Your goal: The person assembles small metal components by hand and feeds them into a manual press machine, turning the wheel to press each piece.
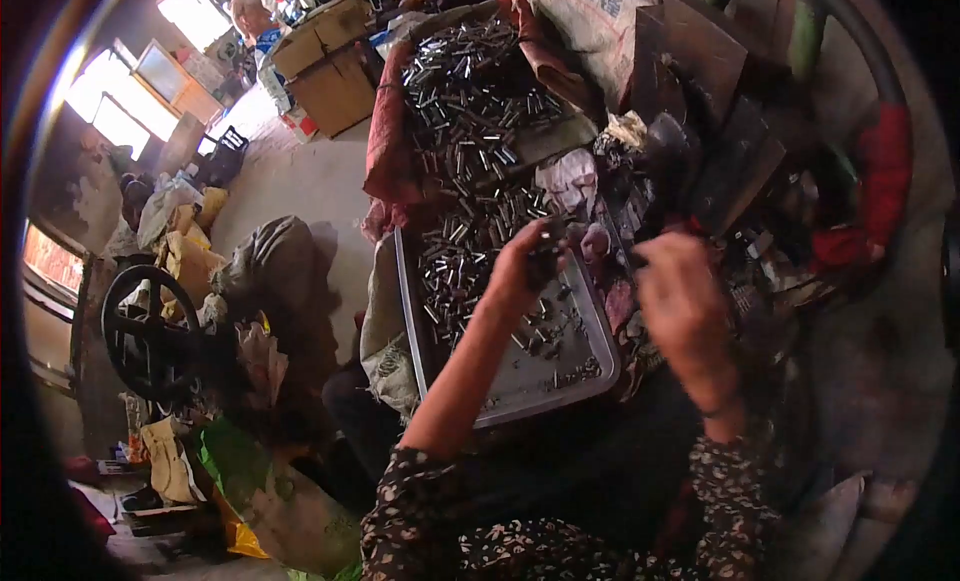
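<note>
My left hand (528,265) is over a grey plastic tray (598,321), its fingers curled around what look like a few small dark metal pins. Loose metal pins (455,251) of the same kind lie heaped in the tray below it. To the right, my right hand (684,306) is slightly smeared by motion, fingers bent and pinched together beside a dark machine (672,161). Whatever its fingertips hold, if anything, is too small to make out.
Beyond the tray, a red-lined sack (390,141) holds many more pins. Dirty rags (570,179) lie between tray and machine. A curved bar with red wrapping (885,171) stands at right. At left are a black handwheel (150,331) and cardboard boxes (335,86).
</note>
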Demonstrator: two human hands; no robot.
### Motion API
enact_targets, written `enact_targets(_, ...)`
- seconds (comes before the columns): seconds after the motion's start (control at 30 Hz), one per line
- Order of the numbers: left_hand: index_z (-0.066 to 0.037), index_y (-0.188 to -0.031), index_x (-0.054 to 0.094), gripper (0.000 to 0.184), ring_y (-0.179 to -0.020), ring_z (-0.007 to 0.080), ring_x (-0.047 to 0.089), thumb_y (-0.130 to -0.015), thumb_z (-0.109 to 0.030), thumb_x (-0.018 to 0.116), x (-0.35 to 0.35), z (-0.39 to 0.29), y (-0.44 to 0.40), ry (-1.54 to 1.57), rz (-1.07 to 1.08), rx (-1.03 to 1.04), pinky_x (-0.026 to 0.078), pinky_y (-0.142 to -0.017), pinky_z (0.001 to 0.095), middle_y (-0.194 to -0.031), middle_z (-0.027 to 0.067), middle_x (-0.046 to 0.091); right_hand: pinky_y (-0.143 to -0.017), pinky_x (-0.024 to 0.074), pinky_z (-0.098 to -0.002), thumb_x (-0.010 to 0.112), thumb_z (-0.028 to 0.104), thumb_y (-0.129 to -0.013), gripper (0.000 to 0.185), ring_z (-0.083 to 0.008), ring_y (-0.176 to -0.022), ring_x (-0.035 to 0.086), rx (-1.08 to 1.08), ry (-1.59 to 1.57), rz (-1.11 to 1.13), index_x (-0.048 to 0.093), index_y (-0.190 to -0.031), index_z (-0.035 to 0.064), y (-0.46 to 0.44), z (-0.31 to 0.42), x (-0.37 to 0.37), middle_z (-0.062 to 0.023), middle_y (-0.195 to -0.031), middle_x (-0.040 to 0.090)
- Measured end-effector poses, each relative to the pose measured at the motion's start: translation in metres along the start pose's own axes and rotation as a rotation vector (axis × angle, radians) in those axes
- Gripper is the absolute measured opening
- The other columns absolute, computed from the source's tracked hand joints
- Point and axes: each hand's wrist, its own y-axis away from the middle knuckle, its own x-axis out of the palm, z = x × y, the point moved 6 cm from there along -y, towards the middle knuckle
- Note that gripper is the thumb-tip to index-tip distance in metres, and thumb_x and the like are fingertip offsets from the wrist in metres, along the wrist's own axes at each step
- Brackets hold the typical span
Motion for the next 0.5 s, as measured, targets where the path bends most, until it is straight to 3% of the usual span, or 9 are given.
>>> enact_targets(0.03, -0.008, -0.101, 0.053, 0.028, -0.076, 0.0158, 0.059, -0.088, -0.033, 0.048, -0.014, -0.01, 0.021, 0.048, -0.077, -0.013, 0.05, -0.063, 0.0264, -0.087, 0.0074, 0.06, -0.075, 0.0445, -0.0343, 0.055, -0.004, -0.073, 0.016, -0.0269, -0.087, 0.053, -0.063, -0.076, 0.116, 0.056, -0.089, -0.0038, 0.013, 0.001, 0.041, -0.0121, -0.089, 0.053)
enact_targets(0.07, -0.008, -0.099, 0.053, 0.029, -0.082, 0.0186, 0.059, -0.089, -0.034, 0.047, -0.03, -0.013, 0.024, 0.157, 0.138, -0.082, 0.052, -0.067, 0.0301, -0.091, 0.0067, 0.06, -0.073, 0.0454, -0.0344, 0.056, -0.001, -0.074, 0.015, -0.027, -0.086, 0.054, 0.054, -0.204, 0.245, 0.056, -0.089, -0.0019, 0.028, -0.007, 0.082, -0.0116, -0.088, 0.054)
enact_targets(0.13, -0.008, -0.098, 0.054, 0.029, -0.08, 0.0184, 0.059, -0.089, -0.034, 0.046, -0.047, -0.022, 0.047, 0.337, 0.047, -0.088, 0.052, -0.068, 0.0312, -0.091, 0.0075, 0.06, -0.064, 0.0471, -0.0352, 0.053, -0.001, -0.071, 0.009, -0.0278, -0.08, 0.055, 0.037, -0.096, 0.289, 0.053, -0.079, 0.0029, 0.033, 0.001, 0.121, -0.0123, -0.082, 0.051)
enact_targets(0.2, -0.008, -0.098, 0.054, 0.029, -0.079, 0.0183, 0.059, -0.089, -0.035, 0.046, -0.063, -0.024, 0.063, 0.393, -0.003, -0.091, 0.053, -0.068, 0.0321, -0.091, 0.0075, 0.06, -0.065, 0.0473, -0.0358, 0.052, 0.001, -0.072, 0.007, -0.0276, -0.079, 0.056, 0.012, -0.082, 0.397, 0.054, -0.078, 0.0036, 0.044, 0.0, 0.156, -0.0118, -0.084, 0.052)
enact_targets(0.27, -0.009, -0.098, 0.054, 0.029, -0.078, 0.0182, 0.059, -0.089, -0.035, 0.045, -0.082, -0.027, 0.076, 0.445, -0.056, -0.093, 0.053, -0.067, 0.0331, -0.091, 0.0076, 0.06, -0.066, 0.047, -0.0366, 0.054, 0.004, -0.072, 0.005, -0.0278, -0.08, 0.055, 0.0, -0.115, 0.425, 0.054, -0.077, 0.0042, 0.049, 0.008, 0.176, -0.0115, -0.083, 0.051)
enact_targets(0.37, -0.01, -0.099, 0.055, 0.028, -0.078, 0.0179, 0.06, -0.09, -0.034, 0.045, -0.092, -0.03, 0.093, 0.538, 0.112, -0.105, 0.053, -0.067, 0.037, -0.092, 0.0066, 0.06, -0.069, 0.0467, -0.0381, 0.058, 0.009, -0.071, 0.006, -0.028, -0.083, 0.054, -0.018, -0.139, 0.482, 0.055, -0.075, 0.0051, 0.064, 0.03, 0.198, -0.0112, -0.083, 0.051)
enact_targets(0.5, -0.01, -0.104, 0.053, 0.026, -0.081, 0.0187, 0.059, -0.09, -0.03, 0.046, -0.1, -0.028, 0.11, 0.465, -0.02, -0.11, 0.053, -0.067, 0.0371, -0.094, 0.0073, 0.06, -0.069, 0.0459, -0.0382, 0.059, 0.013, -0.069, 0.011, -0.0278, -0.086, 0.051, -0.006, -0.048, 0.464, 0.054, -0.074, 0.0042, 0.082, 0.048, 0.208, -0.0105, -0.084, 0.049)
